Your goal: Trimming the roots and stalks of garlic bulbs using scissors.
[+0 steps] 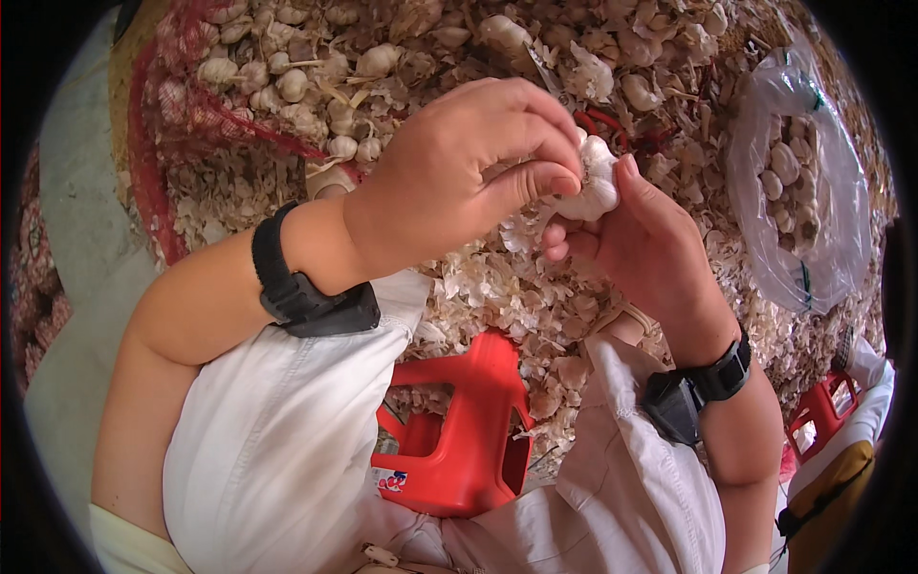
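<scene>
A white garlic bulb (599, 182) is held up in front of me, its cloves bulging on the visible side. My right hand (655, 239) cups it from the right and below, fingers closed round it. From the left, my left hand (469, 172) reaches over with thumb and fingers bent together at the bulb's near side. The tips of its fingers are partly hidden behind the thumb and the bulb. Just beyond the bulb, something red and curved, like handles (601, 122), lies among the garlic skins.
Papery garlic skins (488, 292) cover the floor in front. Loose bulbs (292, 86) lie at the far left beside a red mesh bag (153, 143). A clear plastic bag (755, 210) with garlic stands at right. A red plastic stool (459, 430) sits between my legs; a person's clothed leg (841, 430) shows at right.
</scene>
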The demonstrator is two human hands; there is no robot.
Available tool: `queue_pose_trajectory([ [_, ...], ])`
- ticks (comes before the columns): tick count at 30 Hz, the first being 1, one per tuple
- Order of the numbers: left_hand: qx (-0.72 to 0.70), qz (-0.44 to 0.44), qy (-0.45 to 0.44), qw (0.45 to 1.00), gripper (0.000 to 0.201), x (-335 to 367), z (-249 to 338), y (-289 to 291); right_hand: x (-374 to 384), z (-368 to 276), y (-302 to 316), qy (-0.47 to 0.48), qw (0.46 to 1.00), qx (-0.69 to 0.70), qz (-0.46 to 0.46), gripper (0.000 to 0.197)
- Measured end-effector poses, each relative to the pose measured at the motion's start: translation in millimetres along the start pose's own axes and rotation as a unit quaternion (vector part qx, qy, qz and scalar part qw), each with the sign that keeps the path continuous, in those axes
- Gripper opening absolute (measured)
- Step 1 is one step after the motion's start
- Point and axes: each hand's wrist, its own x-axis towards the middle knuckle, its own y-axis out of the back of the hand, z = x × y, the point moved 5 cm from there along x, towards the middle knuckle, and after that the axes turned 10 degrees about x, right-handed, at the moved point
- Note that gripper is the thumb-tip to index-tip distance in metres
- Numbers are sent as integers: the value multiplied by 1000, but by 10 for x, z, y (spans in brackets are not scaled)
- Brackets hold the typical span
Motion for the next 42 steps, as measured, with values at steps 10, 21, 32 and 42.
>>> queue_pose_trajectory([
  [10,-65,-151,137,977,48,-58,-28,-140,-21,92,-50,-60,997,41,-15,55],
  [21,-217,-120,185,951,37,-106,-175,-198,-3,76,-4,-75,994,80,4,57],
  [32,-192,-83,156,965,6,-57,-46,-211,-124,73,-82,-46,996,-74,32,34],
  [42,-145,-130,341,920,19,-440,-829,-316,-916,-1361,315,354,705,-492,368,34],
])
